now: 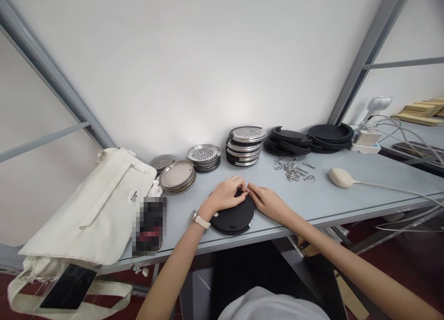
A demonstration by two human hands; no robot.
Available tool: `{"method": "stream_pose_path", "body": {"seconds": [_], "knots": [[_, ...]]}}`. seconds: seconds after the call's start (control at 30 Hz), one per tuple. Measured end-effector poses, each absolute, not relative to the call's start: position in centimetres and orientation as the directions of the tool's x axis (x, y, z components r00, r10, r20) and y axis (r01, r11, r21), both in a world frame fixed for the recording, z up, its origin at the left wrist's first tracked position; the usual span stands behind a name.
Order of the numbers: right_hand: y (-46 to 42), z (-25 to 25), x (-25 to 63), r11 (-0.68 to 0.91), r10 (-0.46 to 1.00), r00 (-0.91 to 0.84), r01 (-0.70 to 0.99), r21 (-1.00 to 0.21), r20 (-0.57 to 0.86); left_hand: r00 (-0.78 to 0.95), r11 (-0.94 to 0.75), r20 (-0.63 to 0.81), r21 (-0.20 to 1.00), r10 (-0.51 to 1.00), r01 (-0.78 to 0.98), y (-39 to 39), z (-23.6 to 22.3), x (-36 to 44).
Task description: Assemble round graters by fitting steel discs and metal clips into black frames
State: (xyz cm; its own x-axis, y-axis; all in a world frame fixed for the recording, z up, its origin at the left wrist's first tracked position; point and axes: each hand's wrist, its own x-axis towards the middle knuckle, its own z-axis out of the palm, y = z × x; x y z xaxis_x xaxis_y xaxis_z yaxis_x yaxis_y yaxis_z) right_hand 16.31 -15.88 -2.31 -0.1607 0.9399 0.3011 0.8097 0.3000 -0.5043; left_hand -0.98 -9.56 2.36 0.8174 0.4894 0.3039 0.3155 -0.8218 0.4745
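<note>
A black round disc [233, 219] with a silvery strip along its right edge lies flat near the front edge of the table. My left hand [229, 194], with a watch at the wrist, rests over the disc's far side, fingers bent and closed on its rim. At the disc's far right edge, my right hand [265, 200] is closed in a pinch, its fingertips meeting those of the left. Whatever is between the right fingertips is too small or hidden. Several small metal clips [294, 170] lie loose beyond my right hand.
Along the wall stand stacked metal grater discs [204, 154], plain metal discs [177, 175], black-rimmed grater discs [244, 146] and black round holders [329, 134]. A white bag [93, 209] is at left, a phone [69, 286] below it. A cream corded device [340, 177] lies right.
</note>
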Motion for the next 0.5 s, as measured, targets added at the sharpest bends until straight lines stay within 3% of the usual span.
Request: {"method": "stream_pose_path", "body": {"seconds": [0.5], "knots": [[-15.96, -2.2, 16.17, 0.293, 0.942, -0.137, 0.781, -0.552, 0.306, 0.796, -0.791, 0.293, 0.511, 0.529, 0.337, -9.52, 2.2, -0.97]]}}
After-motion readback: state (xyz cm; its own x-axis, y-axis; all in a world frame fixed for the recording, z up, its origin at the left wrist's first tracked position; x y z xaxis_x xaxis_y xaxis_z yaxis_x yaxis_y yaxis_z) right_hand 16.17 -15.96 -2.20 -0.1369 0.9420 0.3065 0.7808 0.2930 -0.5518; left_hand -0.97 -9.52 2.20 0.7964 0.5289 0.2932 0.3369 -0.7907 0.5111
